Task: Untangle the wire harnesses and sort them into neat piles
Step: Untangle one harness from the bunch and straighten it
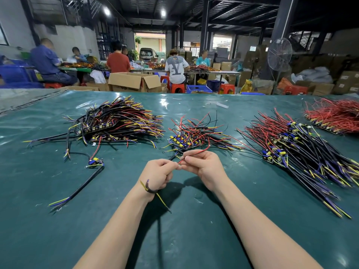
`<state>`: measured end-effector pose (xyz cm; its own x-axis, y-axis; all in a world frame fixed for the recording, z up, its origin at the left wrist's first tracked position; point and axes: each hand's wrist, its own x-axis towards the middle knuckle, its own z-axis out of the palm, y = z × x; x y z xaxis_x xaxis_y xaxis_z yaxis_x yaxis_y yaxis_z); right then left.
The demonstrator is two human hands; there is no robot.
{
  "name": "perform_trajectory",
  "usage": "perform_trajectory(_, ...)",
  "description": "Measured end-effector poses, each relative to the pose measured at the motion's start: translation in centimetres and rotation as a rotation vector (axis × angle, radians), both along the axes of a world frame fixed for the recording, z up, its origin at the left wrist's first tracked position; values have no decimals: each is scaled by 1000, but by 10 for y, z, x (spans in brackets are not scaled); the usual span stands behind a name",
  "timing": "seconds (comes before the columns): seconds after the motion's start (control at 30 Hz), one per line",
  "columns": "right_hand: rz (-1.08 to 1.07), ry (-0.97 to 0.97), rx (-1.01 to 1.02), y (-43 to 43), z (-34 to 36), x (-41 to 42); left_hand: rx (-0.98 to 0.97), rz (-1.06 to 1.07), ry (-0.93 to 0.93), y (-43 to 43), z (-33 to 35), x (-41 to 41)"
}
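left grip [158, 174] and right grip [202, 167] pinch a red wire [198, 152] over green table [194, 235].

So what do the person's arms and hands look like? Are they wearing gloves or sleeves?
No gloves and no sleeves in view: both forearms are bare. The left hand and right hand show no rings or watch. The dark strip across the left wrist looks like a cable with yellow and purple ends, not a bracelet.

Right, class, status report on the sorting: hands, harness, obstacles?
Left hand and right hand both pinching one thin red-and-black wire harness. Yellow-tipped tail drapes over left wrist. Small tangled multicoloured wire pile close beyond hands.
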<state>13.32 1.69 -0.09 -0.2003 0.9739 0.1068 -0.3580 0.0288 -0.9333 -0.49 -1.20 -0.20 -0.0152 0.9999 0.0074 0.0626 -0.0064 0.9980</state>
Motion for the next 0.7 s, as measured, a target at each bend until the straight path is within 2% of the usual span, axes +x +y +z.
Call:
perform_trajectory(0.13,-181,-27,-12,-2,-2,-8,18,-10,60,1,-2,2)
perform_trajectory(0.33,-347,45,-3,-2,-1,-11,10,-63,11,-1,0,5)
perform_trajectory(0.7,-366,82,25,0,1,-11,-7,-138,-14,-3,2,4)
